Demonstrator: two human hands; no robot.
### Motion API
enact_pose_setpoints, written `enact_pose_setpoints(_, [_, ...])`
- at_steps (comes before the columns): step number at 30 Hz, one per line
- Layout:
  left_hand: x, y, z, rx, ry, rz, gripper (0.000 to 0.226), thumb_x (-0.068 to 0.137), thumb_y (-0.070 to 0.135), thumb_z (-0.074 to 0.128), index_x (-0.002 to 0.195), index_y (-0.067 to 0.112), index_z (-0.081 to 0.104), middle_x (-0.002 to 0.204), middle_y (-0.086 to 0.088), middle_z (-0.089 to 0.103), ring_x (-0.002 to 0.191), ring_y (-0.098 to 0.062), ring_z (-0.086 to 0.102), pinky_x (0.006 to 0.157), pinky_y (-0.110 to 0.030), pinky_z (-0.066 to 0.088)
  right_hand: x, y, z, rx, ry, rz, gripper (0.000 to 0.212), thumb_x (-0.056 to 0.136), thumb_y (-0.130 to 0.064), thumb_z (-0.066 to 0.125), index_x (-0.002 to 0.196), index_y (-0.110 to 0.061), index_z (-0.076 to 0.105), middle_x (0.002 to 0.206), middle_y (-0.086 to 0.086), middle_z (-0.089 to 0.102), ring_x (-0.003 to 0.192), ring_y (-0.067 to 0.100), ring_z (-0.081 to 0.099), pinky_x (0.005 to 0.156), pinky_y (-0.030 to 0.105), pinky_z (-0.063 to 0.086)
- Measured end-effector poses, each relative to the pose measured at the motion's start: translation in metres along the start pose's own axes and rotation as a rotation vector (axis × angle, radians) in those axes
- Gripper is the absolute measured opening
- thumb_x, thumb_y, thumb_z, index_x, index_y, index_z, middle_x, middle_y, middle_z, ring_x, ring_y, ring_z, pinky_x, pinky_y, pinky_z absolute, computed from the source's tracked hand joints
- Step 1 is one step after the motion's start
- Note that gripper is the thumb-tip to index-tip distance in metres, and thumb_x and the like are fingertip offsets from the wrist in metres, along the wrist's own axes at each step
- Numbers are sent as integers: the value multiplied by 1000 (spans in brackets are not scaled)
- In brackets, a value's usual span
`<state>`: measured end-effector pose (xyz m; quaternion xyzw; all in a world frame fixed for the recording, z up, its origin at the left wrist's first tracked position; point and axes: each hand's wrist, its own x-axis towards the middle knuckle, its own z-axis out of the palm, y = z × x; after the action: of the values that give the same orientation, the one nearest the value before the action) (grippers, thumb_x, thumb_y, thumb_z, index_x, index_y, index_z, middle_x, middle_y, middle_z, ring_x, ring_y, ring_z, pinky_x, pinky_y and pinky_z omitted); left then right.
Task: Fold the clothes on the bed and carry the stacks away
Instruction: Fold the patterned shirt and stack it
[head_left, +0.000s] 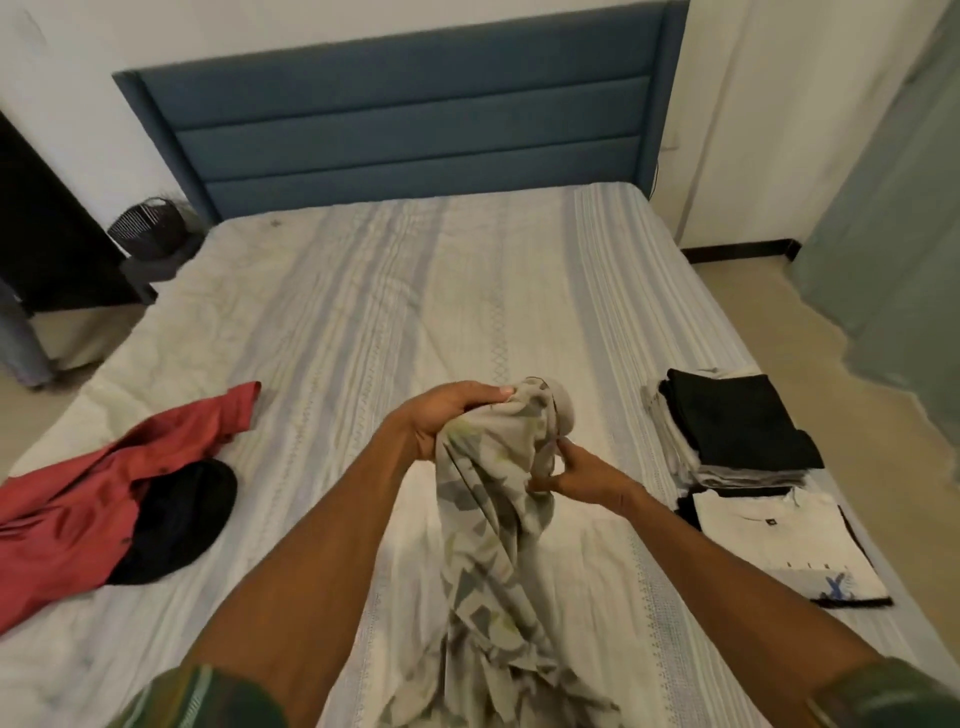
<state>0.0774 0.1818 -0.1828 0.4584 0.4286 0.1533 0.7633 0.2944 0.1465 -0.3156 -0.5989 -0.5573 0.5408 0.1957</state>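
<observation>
A pale grey patterned garment (493, 545) hangs bunched over the middle of the bed (363, 291). My left hand (447, 421) grips its top edge from the left. My right hand (576, 473) pinches the cloth just below and to the right. On the left of the bed lies a red shirt (88, 504), unfolded, partly over a black garment (182, 519). Near the bed's right edge stands a folded stack with a black piece on top (737, 426). In front of it lies a folded white t-shirt (779, 540) with a small print.
A blue padded headboard (410, 130) closes the far end. A dark fan (150, 228) stands on the floor at the bed's far left corner. Green curtains (893, 234) hang at the right, with bare floor beside the bed.
</observation>
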Motion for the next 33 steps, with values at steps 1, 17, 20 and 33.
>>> enact_pose_setpoints(1, [-11, 10, 3, 9, -21, 24, 32, 94, 26, 55, 86, 8, 79, 85, -9, 74, 75, -18, 71, 73, -29, 59, -3, -5, 3, 5, -10, -25, 82, 80, -40, 83, 147, -22, 41, 135, -9, 53, 126, 14, 51, 103, 28, 44])
enact_pose_setpoints(17, [-206, 114, -18, 443, 391, 196, 63, 79, 60, 77, 122, 14, 72, 124, -19, 69, 118, -39, 64, 104, -53, 49, -120, -156, -79, -167, 505, -481, 28, 85, -37, 79, 94, -11, 72, 88, 1, 73, 80, 15, 66, 67, 23, 48])
enact_pose_setpoints(20, [-225, 124, -23, 582, 561, 254, 37, 96, 44, 60, 112, 14, 75, 111, -16, 74, 107, -36, 69, 91, -43, 57, -135, -183, -103, -309, 530, -536, 35, 84, -43, 79, 87, -12, 62, 81, -1, 66, 73, 16, 59, 64, 26, 44])
enact_pose_setpoints(33, [-269, 163, -17, 609, 1384, 576, 28, 100, 13, 58, 82, -3, 70, 85, -18, 63, 78, -27, 55, 69, -37, 43, -228, -302, -147, -1005, 591, -570, 38, 95, -47, 63, 80, -13, 60, 75, 4, 62, 72, 25, 57, 70, 39, 51])
